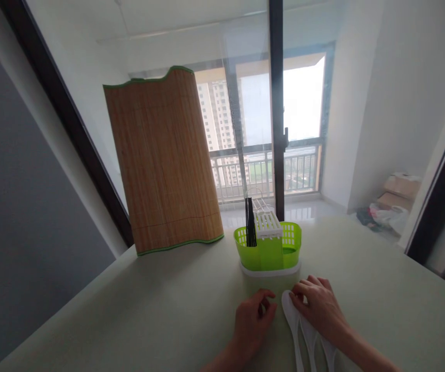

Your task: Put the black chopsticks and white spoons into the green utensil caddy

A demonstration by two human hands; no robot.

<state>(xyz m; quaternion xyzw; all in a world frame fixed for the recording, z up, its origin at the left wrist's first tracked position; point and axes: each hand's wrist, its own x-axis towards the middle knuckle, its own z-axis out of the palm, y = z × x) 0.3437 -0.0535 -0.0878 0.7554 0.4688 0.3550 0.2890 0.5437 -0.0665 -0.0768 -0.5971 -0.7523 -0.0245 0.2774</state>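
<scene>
Several white spoons [297,330] lie side by side on the table, their handles running toward me and out of the lower edge. My right hand [320,304] reaches over them, thumb and forefinger closed at the rim of the leftmost spoon's bowl. Its palm hides parts of the other spoons. Just left of the spoons, my left hand [254,319] hovers with curled fingers and a gap between thumb and forefinger, holding nothing. Beyond both hands stands a bright green utensil basket [271,256] with a white base. Black chopsticks [250,222] stand upright in its left part.
A white slotted rack [268,225] sits atop the basket's middle. Behind it to the left, a bamboo mat [164,165] with green edging stands upright on the pale table [160,310]. A glass door with a dark frame [277,103] rises beyond the table; boxes [396,188] lie at right.
</scene>
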